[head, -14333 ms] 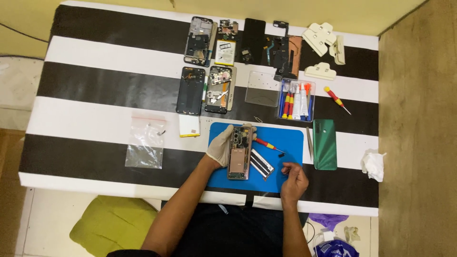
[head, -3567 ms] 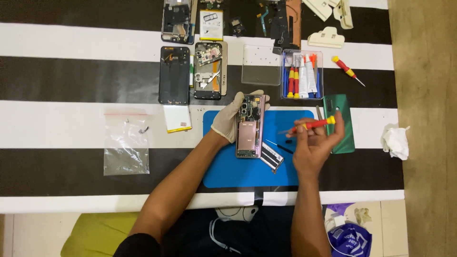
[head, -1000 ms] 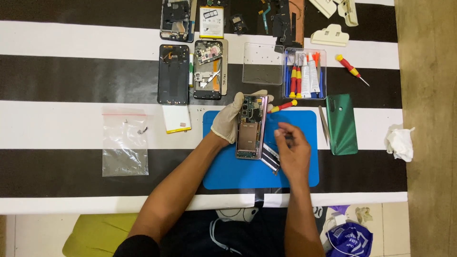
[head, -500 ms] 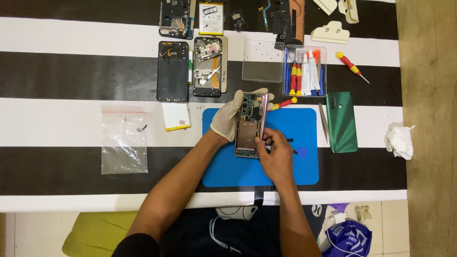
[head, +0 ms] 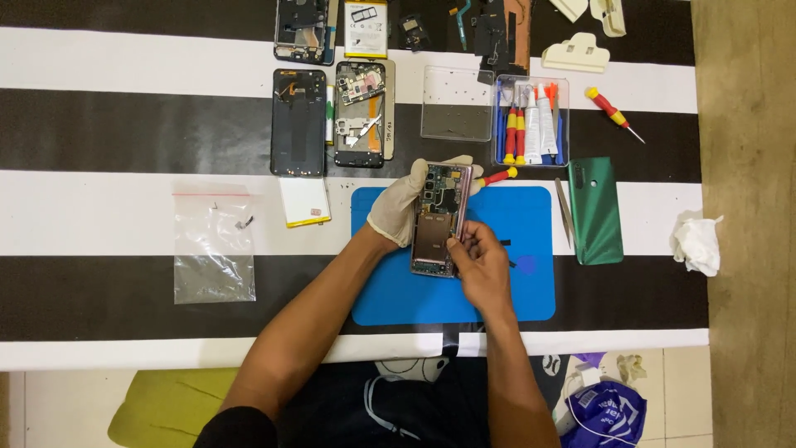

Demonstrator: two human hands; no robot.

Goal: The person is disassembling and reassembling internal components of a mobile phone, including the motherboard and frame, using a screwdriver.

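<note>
**A:** How are your hands sitting?

**B:** Your left hand (head: 404, 207) wears a pale glove. Your arm comes up from the bottom left, and your fingers wrap around the opened phone (head: 439, 219), with the tips curled over its top edge. They are clenched on it, holding it tipped up a little above the blue mat (head: 531, 249). Your right hand (head: 481, 264) is bare and comes up from below. Its fingers are bunched together and press on the phone's right edge, low down. You may be pinching something tiny there, but I cannot tell.

**A:** Where is the phone?

**B:** Right between your two hands, touching both.

**A:** What can you count around your fingers?

**B:** One red and yellow screwdriver (head: 496, 176) lies just past your left fingertips. Above them sits one clear tray (head: 532, 122) with several tools standing in it; I cannot count them well. Beside it is one clear lid (head: 456, 104). One more screwdriver (head: 612, 112) lies further right. One green back cover (head: 597, 209) and one pair of tweezers (head: 565, 214) lie to the right of your right hand. Two more opened phones (head: 330, 119) lie up and left of your glove. One yellow-edged battery (head: 304, 201) and one clear bag (head: 214, 242) lie to the left.
</note>
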